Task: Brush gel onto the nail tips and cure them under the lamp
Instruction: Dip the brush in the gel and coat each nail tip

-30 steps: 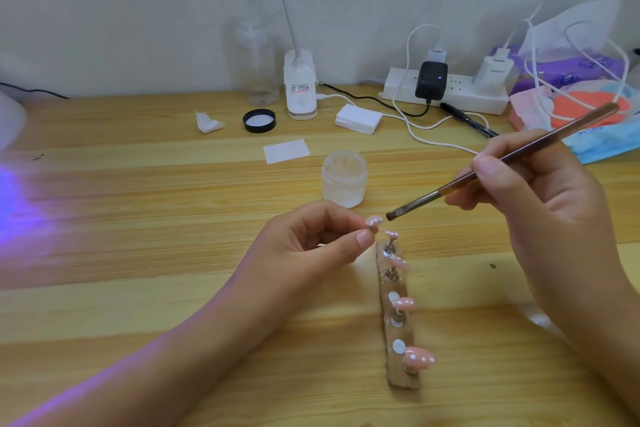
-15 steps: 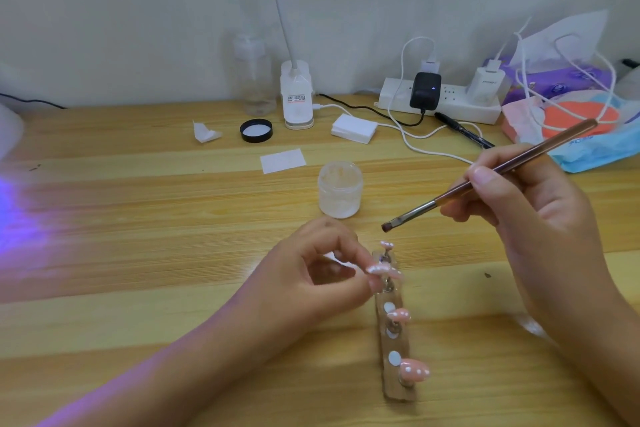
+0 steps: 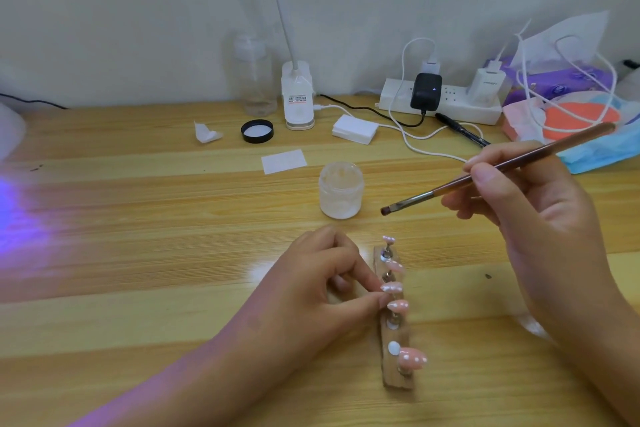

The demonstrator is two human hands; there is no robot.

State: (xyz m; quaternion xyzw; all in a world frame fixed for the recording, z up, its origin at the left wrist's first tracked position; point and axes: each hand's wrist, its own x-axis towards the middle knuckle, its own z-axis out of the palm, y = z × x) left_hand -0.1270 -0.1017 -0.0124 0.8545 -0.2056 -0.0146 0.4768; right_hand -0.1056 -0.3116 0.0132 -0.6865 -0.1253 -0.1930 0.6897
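A narrow wooden holder strip (image 3: 398, 381) lies near the table's front with several pink nail tips on small stands. My left hand (image 3: 311, 284) pinches one pink dotted nail tip (image 3: 392, 287) at the strip's middle, between thumb and fingertip. My right hand (image 3: 530, 204) grips a brown gel brush (image 3: 485, 172) like a pen, with its bristle end hovering above the table right of the open gel jar (image 3: 341, 190). Purple lamp light (image 3: 20, 218) glows on the table at the far left; the lamp itself is cut off.
A black jar lid (image 3: 257, 131), a white paper slip (image 3: 284, 161) and a white pad (image 3: 355, 129) lie behind the jar. A clear bottle (image 3: 255, 80), white lamp base (image 3: 298, 97), power strip (image 3: 446, 104) with cables and tissue packs (image 3: 571, 107) line the wall.
My left hand lowered the pinched nail tip from above the strip's far end down to the strip's middle. The brush stayed hovering, drifting slightly away from the strip.
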